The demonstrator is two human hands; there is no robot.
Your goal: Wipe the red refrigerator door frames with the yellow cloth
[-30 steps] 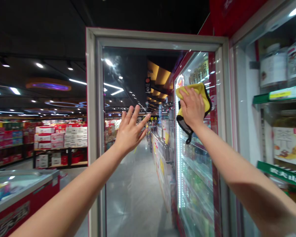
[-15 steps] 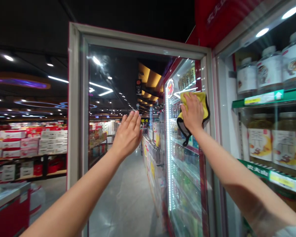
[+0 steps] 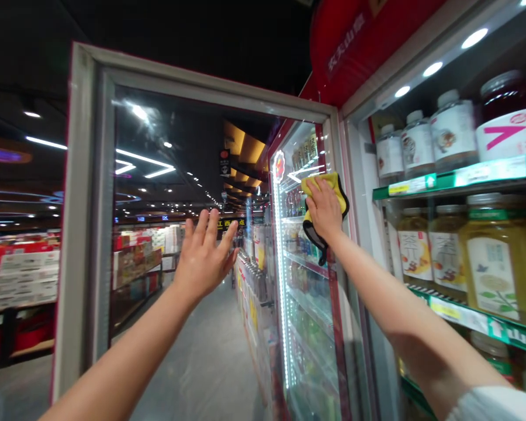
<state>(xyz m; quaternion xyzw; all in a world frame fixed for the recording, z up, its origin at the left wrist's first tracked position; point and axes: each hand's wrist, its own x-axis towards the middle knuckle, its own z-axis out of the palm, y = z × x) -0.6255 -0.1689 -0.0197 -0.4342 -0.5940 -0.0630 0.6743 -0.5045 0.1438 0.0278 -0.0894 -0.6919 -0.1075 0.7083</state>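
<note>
- Here, a yellow cloth with dark edging (image 3: 341, 199) is lying against the glass pane (image 3: 179, 169) of an open door, near its right side and overlapping the frame (image 3: 201, 88).
- The person's right hand (image 3: 325, 209) is resting on the cloth, fingers extended and slightly spread, covering it flat rather than curling around it.
- The left hand (image 3: 206, 257) is reaching up in front of the pane, fingers straight and fanned apart, holding nothing; whether it is touching the glass, I cannot tell.
- To the right, bottles (image 3: 491, 269) are standing on the fridge's shelves, behind green price strips (image 3: 464, 175).
- A red panel (image 3: 355, 35) is running above the fridge.
- Within the pane, a lit drinks cabinet (image 3: 307, 280) is showing.
- Far left, boxes (image 3: 26, 275) are sitting stacked.
</note>
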